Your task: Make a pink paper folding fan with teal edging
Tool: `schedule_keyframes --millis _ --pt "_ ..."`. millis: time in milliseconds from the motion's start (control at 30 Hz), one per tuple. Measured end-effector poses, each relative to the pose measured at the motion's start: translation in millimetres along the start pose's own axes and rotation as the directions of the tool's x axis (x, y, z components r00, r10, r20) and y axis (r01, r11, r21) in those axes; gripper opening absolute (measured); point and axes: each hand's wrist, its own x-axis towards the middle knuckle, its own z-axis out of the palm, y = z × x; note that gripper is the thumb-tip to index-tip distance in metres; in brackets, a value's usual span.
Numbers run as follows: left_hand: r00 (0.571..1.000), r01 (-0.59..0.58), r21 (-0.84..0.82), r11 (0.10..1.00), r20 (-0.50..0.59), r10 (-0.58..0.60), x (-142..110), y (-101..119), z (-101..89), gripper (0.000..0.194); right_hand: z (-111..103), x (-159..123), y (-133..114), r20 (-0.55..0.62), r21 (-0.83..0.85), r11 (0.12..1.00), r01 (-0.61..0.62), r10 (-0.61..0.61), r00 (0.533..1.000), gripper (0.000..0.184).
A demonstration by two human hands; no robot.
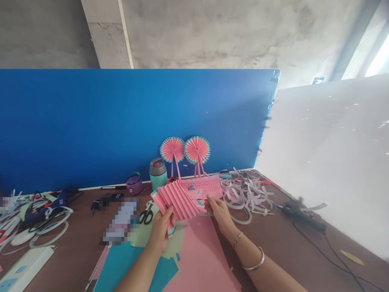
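A pleated pink paper with a blue, green and white striped edge is held up over the table, partly fanned out. My left hand is closed on its left part, thumb on top of the folds. At the paper's right end, my right hand has its fingers pinched on the edge; the fingertips are partly hidden. Below lie flat sheets of pink paper, teal paper and light green paper. Black-handled scissors rest left of the pleated paper.
Two round pink paper fans stand against the blue partition. Near them are a teal bottle, a purple pot and a pink patterned box. Curled white strips, a glue gun and a power strip lie around.
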Motion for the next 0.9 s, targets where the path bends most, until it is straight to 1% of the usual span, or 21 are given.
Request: schedule_keyframes --millis 33,100,133,167,200,267,400,500,600,667,767,833,900 --pt "1.0 -0.006 0.011 1.0 -0.008 0.006 -1 0 0.3 0.044 1 -2 -2 -0.003 -0.068 0.995 0.076 -0.076 0.997 0.04" --pt "1.0 -0.006 0.038 0.999 -0.014 0.007 -2 1 1.7 0.044 5 -7 -3 0.032 -0.191 0.954 0.233 -0.231 0.972 0.028" --pt "1.0 -0.007 0.051 0.999 -0.007 0.007 -4 1 2.6 0.044 8 -10 -3 0.061 -0.246 0.926 0.286 -0.28 0.958 0.022" --pt "1.0 -0.011 0.068 0.998 0.002 0.011 -5 1 3.6 0.044 11 -13 -3 0.086 -0.293 0.903 0.315 -0.303 0.949 0.019" --pt "1.0 -0.019 0.089 0.996 0.01 0.018 -6 1 4.6 0.045 14 -15 -1 0.102 -0.33 0.888 0.321 -0.305 0.947 0.017" --pt "0.999 -0.038 0.138 0.99 0.031 0.034 -9 2 6.2 0.046 20 -19 1 0.108 -0.362 0.886 0.29 -0.269 0.957 0.017" --pt "0.996 -0.075 0.195 0.978 0.061 0.064 -11 1 8.4 0.045 25 -22 2 0.072 -0.332 0.921 0.204 -0.191 0.979 0.016" --pt "0.995 -0.089 0.206 0.975 0.067 0.077 -12 0 10.5 0.043 27 -22 2 0.035 -0.337 0.924 0.18 -0.178 0.983 0.015" --pt "0.996 -0.071 0.209 0.975 0.072 0.057 -14 -2 11.7 0.042 27 -22 3 0.013 -0.36 0.911 0.202 -0.211 0.977 0.015" --pt "0.996 -0.063 0.224 0.973 0.073 0.047 -14 -3 11.1 0.043 25 -21 3 -0.006 -0.36 0.901 0.242 -0.262 0.965 0.014" --pt "0.996 -0.066 0.251 0.966 0.068 0.051 -12 -3 9.8 0.044 20 -20 1 -0.049 -0.35 0.871 0.345 -0.385 0.922 0.011" --pt "0.997 -0.065 0.251 0.966 0.052 0.053 -11 -2 9.9 0.044 17 -19 -2 -0.02 -0.351 0.839 0.415 -0.45 0.893 0.014" --pt "0.998 -0.055 0.242 0.969 0.033 0.049 -11 0 10.7 0.043 14 -19 -4 0.042 -0.348 0.823 0.449 -0.464 0.885 0.017"
